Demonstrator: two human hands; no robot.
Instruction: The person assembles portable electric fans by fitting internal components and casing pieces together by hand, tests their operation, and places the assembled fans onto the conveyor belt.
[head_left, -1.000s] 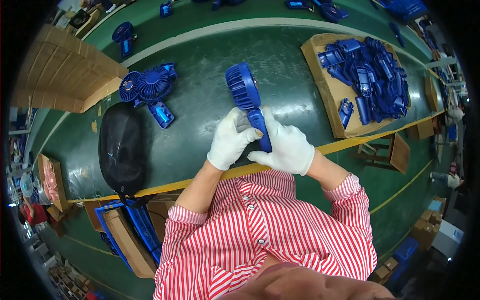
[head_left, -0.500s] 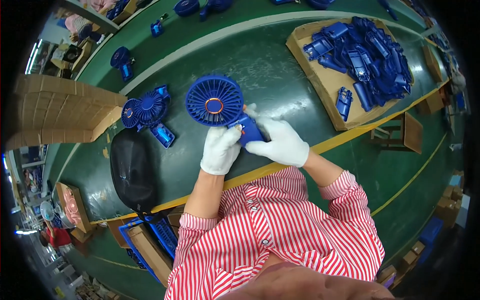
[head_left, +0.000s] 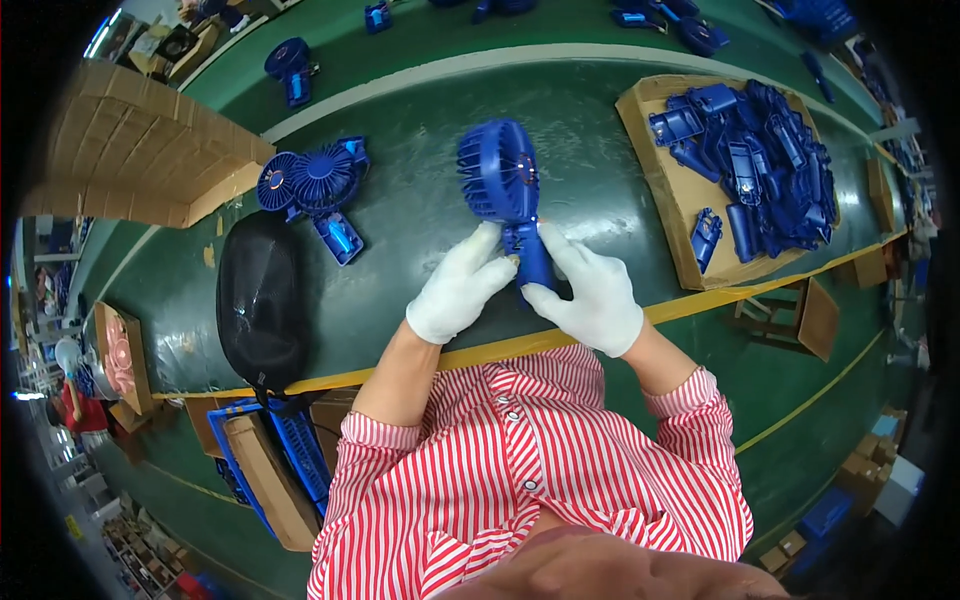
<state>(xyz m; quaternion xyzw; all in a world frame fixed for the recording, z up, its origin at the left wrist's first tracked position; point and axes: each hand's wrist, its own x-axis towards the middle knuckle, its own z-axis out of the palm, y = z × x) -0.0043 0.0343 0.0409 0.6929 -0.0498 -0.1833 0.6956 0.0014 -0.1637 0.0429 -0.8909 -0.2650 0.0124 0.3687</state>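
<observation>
A blue handheld fan (head_left: pixel 497 172) stands upright in front of me, above the green work surface, its round head seen partly from the side. My left hand (head_left: pixel 460 287), in a white glove, closes on the left of its handle, thumb and fingers pressed near the neck. My gloved right hand (head_left: pixel 597 297) grips the handle (head_left: pixel 534 262) from the right, thumb low and fingers higher up. The gloves hide part of the handle's edges. To the left lies a group of blue fans (head_left: pixel 322 182), one with its handle opened up.
A shallow cardboard box (head_left: pixel 690 262) of blue plastic housings stands at the right. On the left are a black zipped case (head_left: pixel 262 300) and a large cardboard carton (head_left: pixel 140 150). More fans (head_left: pixel 290 70) lie on the far green strip. A wooden stool (head_left: pixel 815 320) stands beyond the table's yellow edge.
The fan has turned from showing its flat grille to nearly side-on, and its handle now points down towards me. Both hands have shifted their hold on the handle. My view has swung slightly.
</observation>
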